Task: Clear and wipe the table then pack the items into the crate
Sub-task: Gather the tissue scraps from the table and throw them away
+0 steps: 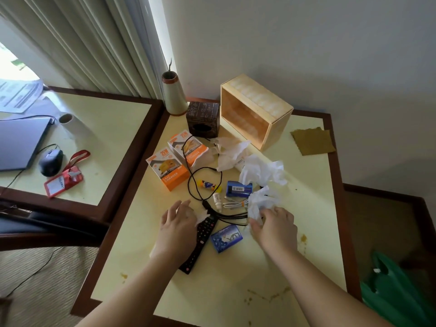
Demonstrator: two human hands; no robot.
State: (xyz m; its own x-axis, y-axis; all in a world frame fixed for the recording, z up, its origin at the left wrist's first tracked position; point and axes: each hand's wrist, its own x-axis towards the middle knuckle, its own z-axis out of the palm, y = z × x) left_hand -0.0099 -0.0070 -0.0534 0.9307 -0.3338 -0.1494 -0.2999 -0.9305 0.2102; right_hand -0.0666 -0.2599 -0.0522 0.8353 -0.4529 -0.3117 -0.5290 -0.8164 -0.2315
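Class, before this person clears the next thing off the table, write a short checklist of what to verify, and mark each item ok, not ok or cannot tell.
1. Crate in reach, empty: ok, though it lies on its side.
2. Wiping cloth at hand: ok.
3. Right hand has a grip on crumpled tissue: ok.
4. Left hand free: not ok, it holds tissue over the remote.
5. Black cable untangled: not ok.
6. Table stain-free: not ok.

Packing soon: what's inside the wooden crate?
The wooden crate lies on its side, opening facing the orange charger boxes. The visible interior holds nothing; its far corners are hidden.
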